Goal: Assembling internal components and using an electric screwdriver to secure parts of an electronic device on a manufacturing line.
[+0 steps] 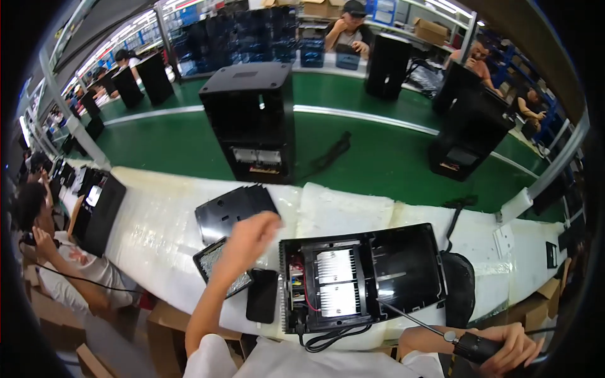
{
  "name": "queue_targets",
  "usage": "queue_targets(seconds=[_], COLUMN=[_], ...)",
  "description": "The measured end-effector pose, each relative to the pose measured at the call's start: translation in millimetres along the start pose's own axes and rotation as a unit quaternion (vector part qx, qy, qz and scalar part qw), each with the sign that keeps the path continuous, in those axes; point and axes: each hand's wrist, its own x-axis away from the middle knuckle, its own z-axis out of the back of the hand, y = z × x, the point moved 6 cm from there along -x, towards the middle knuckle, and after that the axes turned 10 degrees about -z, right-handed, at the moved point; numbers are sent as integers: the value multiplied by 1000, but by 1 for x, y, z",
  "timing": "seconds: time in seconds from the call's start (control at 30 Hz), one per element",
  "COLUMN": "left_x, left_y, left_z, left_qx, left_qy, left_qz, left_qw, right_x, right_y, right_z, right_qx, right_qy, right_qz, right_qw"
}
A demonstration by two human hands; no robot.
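An open black housing [406, 271] lies on its back in front of me. Inside it are two silvery finned heat sinks [336, 267] and some coloured wires. My right hand [513, 349], at the lower right, grips a black power screwdriver [476, 348]. Its long thin shaft reaches left to the near edge of the housing. My left hand [253, 236] is raised over the table, its fingers curled together; whatever they hold is hidden. Below that hand sits a black tray of small metal pieces [214, 259], partly covered by my forearm. Stacked black panels [230, 211] lie just beyond.
A black phone [261, 297] lies left of the housing, and a coiled black cable [334, 337] at its near side. Tall black cabinets [246, 107] stand on the green conveyor [340, 126] ahead. Metal posts [554, 164] flank the table. Other people sit left and across.
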Motion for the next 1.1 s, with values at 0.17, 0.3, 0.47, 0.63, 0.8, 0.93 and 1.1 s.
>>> queue_targets(seconds=[0.17,0.3,0.47,0.63,0.8,0.93,1.1], left_x=[129,139,153,135,106,82,73], left_y=[-60,-79,-76,-48,5,47,74], left_z=[45,15,26,39,-1,-47,-70], left_qx=[-184,-117,-123,-143,317,629,731], left_qy=[2,14,89,165,229,121,86], left_qz=[149,127,113,84,134,99,100], left_qw=[972,985,982,972,911,761,670], right_x=[22,24,63,53,41,36,38], right_y=[24,37,-5,16,28,20,25], right_z=[34,31,76,69,54,38,25], right_qx=[-96,-62,147,-148,-154,-144,-162], right_qy=[15,56,276,127,131,173,121], right_qz=[21,8,147,19,23,80,100], right_qw=[995,996,939,981,979,971,974])
